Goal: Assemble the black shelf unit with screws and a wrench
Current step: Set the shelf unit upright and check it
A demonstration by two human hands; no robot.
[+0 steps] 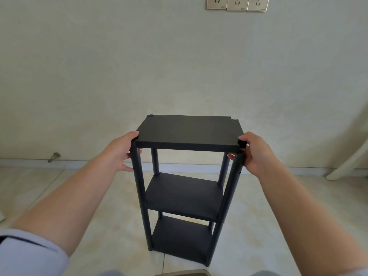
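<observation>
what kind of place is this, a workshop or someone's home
Most likely a room in a home, not a workshop: glossy beige floor tiles, a plain painted wall with a row of wall sockets and a doorstop at the skirting, and no workbench in view.

The black shelf unit (187, 176) stands upright on the tiled floor (99, 226), a little in front of the wall (179, 66). Between its back and the wall the floor is bare, so a hand could pass there. The left hand (121, 154) holds the near left corner and the right hand (253, 154) holds the near right corner, so both near posts are blocked at the top. The gaps between the three boards are open from the front. To the left, a small metal door stopper (54, 156) sits at the baseboard, well apart. To the right, a white slanted leg (346, 156) stands near the wall.
</observation>
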